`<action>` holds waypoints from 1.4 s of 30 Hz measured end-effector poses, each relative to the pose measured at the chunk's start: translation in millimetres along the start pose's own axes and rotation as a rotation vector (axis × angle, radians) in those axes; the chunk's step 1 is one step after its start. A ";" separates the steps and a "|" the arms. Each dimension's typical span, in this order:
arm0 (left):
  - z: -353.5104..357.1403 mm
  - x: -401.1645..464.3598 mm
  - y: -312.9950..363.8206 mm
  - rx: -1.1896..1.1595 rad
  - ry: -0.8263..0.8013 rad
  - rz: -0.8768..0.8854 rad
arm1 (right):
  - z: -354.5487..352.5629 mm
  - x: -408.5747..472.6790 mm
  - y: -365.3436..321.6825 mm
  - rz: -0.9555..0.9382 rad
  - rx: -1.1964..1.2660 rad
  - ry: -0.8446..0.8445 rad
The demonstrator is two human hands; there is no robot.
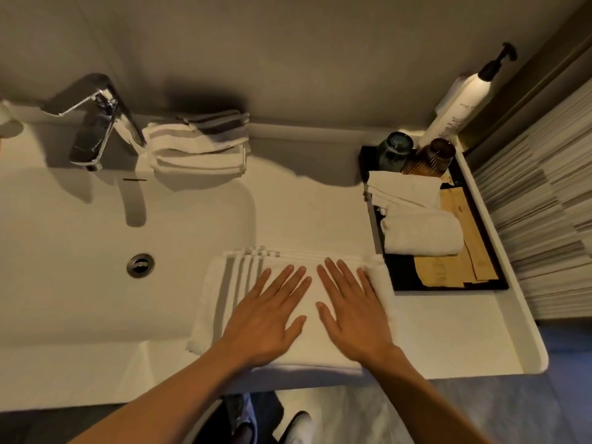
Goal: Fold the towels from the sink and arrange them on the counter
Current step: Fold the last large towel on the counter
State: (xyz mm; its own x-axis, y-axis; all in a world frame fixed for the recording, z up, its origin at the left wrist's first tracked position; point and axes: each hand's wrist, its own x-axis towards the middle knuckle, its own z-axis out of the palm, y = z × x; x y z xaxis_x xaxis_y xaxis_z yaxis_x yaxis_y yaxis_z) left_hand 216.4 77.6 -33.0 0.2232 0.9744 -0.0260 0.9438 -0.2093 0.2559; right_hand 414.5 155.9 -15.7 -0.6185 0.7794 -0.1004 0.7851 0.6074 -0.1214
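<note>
A white towel [221, 299] with grey stripes along its left end lies folded on the white counter [448, 331], partly overhanging the sink's right rim. My left hand [266, 318] and my right hand [352, 312] press flat on top of it, side by side, fingers straight and pointing away from me. A stack of folded striped towels [198, 142] sits at the back of the counter beside the tap. The sink basin [80, 267] is bare, with only its drain [141, 265] showing.
A chrome tap [96, 123] stands at the back left. A black tray [400, 270] on the right holds two rolled white cloths [419, 235], two tumblers [416, 153] and paper sachets. A pump bottle [461, 104] leans in the back right corner. The counter's front edge is close to me.
</note>
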 end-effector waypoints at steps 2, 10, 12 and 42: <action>8.7 0.4 -6.7 0.016 -0.006 -0.030 | 8.4 4.0 -5.1 0.015 0.040 -0.019; 17.5 2.0 22.6 -0.043 -0.036 -0.010 | -26.8 -34.9 11.5 0.768 0.390 0.257; 20.9 -2.0 33.9 -0.070 -0.010 -0.025 | -31.9 -33.2 14.6 0.924 0.661 -0.012; -34.7 -18.1 34.5 -1.151 0.071 -0.986 | -52.3 -45.4 -41.4 0.193 0.807 0.149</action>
State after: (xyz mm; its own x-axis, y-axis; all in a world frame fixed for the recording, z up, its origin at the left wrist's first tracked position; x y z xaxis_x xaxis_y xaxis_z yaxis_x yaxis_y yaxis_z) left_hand 236.5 55.5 9.8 -0.4081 0.6912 -0.5964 -0.0025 0.6524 0.7579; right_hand 411.8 103.5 45.5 -0.4210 0.9046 -0.0675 0.5766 0.2094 -0.7897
